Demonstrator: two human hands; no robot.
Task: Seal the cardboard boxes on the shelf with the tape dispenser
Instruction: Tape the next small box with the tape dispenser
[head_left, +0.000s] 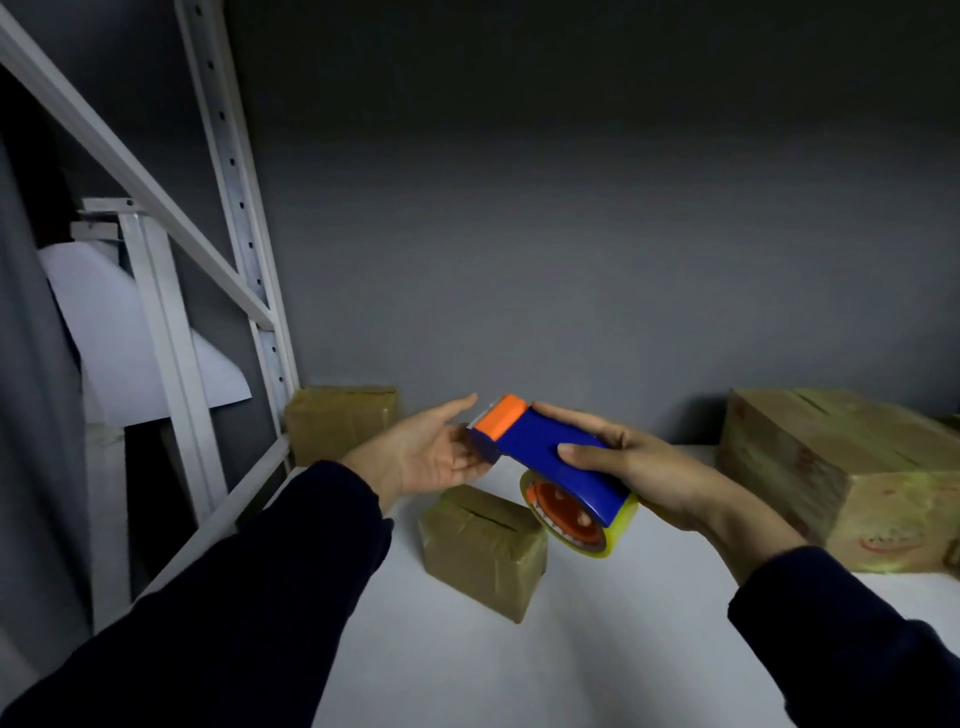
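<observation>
My right hand (644, 467) grips a blue tape dispenser (545, 447) with an orange cutter end and a roll of clear tape (576, 519) hanging below. It is held in the air above the white shelf (467, 649). My left hand (431, 452) is open, palm up, its fingers touching the dispenser's cutter end. A small brown cardboard box (483, 545), wrapped in tape with a slit along its top, lies under the dispenser. A second small box (337, 421) sits in the back left corner. A large box (841, 467) stands at the right.
The white metal upright (239, 208) and braces of the shelf frame run along the left. A grey wall (571, 260) closes the back. White shelf surface lies in front of the small box.
</observation>
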